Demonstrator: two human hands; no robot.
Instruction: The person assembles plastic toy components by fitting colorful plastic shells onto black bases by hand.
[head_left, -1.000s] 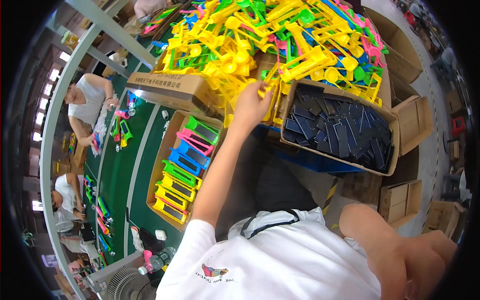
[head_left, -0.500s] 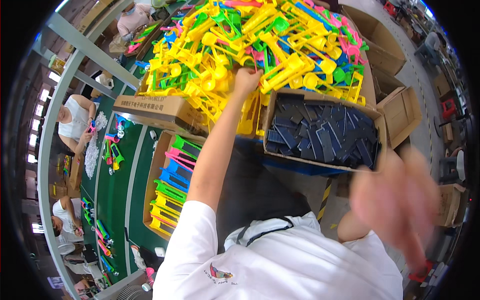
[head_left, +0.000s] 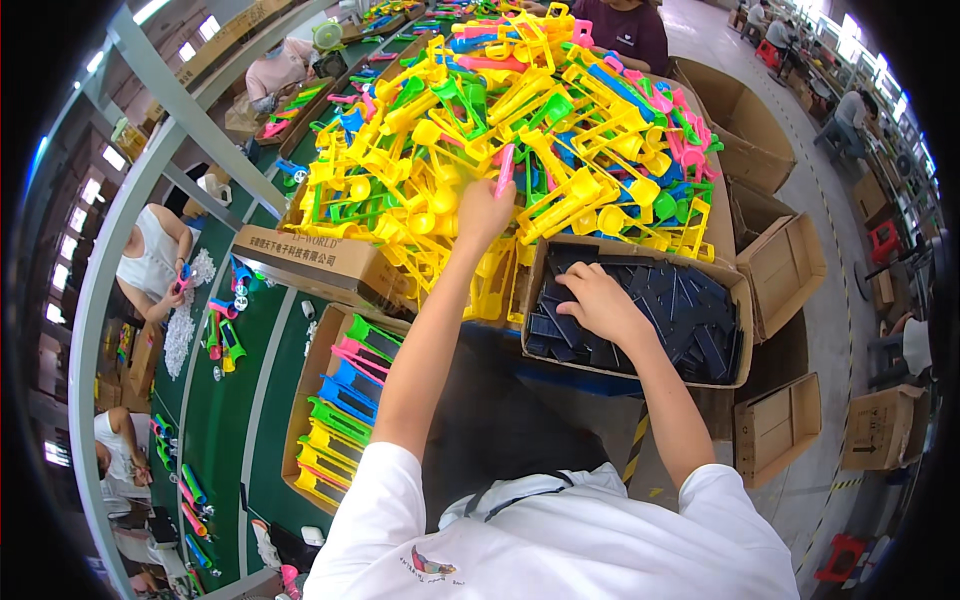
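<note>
1. So, biggest thing first: the heap of coloured plastic parts (head_left: 520, 130) fills the far end of the counter (head_left: 225, 400), mostly yellow with green, pink and blue mixed in. It looks the same as a second ago; only your hands have moved.

2. Next, the open cardboard box of dark blue flat pieces (head_left: 690, 320) sits just right of centre, butted against the near edge of the heap. Half a second ago your right hand (head_left: 600, 300) was down by your side, blurred and out of the work. Now it's inside that box, palm down on the pieces, fingers spread and curled a bit. Can't tell whether it has actually gripped one yet.

3. Left of your arm, the shallow box of sorted parts (head_left: 340, 410) holds neat rows of green, pink, blue and yellow.

4. Your left hand (head_left: 485, 210) was already up at the heap a second ago; now it's lifted slightly, fingers clenched around a pink plastic piece (head_left: 504, 170).

5. That pink piece sticks straight up out of the fist, top end clear of the yellow parts behind, lower end hidden in your grip. Reads to me like one hand has its part and the other is fetching its mate.
</note>
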